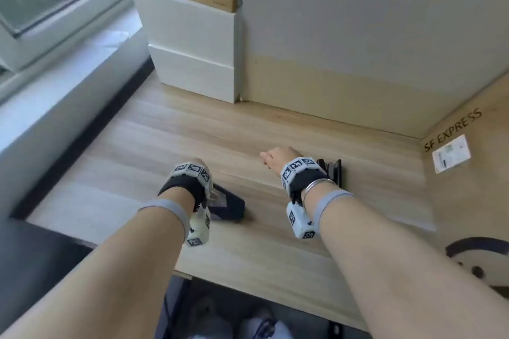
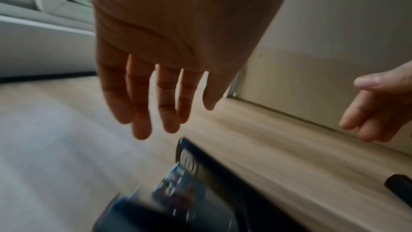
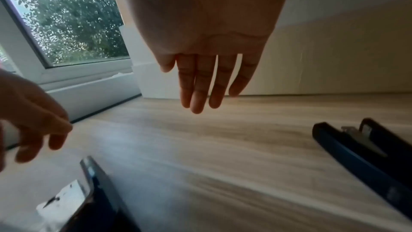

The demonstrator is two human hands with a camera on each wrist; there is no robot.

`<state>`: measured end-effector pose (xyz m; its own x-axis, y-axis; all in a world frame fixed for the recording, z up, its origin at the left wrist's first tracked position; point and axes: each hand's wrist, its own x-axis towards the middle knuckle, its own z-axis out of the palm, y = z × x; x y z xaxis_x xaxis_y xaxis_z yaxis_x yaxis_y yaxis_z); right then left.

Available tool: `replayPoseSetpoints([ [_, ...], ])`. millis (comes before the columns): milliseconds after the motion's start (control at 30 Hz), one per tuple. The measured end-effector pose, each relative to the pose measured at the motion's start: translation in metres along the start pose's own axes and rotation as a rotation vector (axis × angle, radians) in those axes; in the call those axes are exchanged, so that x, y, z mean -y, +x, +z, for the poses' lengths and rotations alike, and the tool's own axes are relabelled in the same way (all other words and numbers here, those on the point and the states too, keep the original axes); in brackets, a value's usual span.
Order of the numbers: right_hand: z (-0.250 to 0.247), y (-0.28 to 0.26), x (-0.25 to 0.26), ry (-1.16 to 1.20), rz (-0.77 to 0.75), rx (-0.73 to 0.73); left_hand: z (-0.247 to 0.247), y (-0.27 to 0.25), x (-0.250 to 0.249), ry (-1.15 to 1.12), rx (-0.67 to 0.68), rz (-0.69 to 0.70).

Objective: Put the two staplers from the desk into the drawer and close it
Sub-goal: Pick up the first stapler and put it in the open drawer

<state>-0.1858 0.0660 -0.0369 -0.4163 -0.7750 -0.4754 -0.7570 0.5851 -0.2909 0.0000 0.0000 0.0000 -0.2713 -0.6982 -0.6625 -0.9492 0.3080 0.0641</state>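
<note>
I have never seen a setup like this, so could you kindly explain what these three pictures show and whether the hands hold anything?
No machine here: a person wears cameras. The head view looks down on a wooden desk; the other two look along each palm. The left hand and right hand hover with relaxed fingers, holding nothing. Two dark staplers lie on the desk: the left stapler partly under the left wrist, the right stapler beside the right hand. Cardboard boxes stand around. No drawer is visible.
</note>
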Motion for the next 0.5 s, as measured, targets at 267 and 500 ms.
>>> replayPoseSetpoints([
  [267, 0.047, 0.015, -0.012, -0.039, -0.032, 0.134, 0.053, 0.012, 0.01, 0.172, 0.226, -0.093],
  [500, 0.06, 0.022, -0.026, -0.072, -0.035, 0.167, 0.061, 0.024, 0.001, -0.25, 0.102, -0.252],
])
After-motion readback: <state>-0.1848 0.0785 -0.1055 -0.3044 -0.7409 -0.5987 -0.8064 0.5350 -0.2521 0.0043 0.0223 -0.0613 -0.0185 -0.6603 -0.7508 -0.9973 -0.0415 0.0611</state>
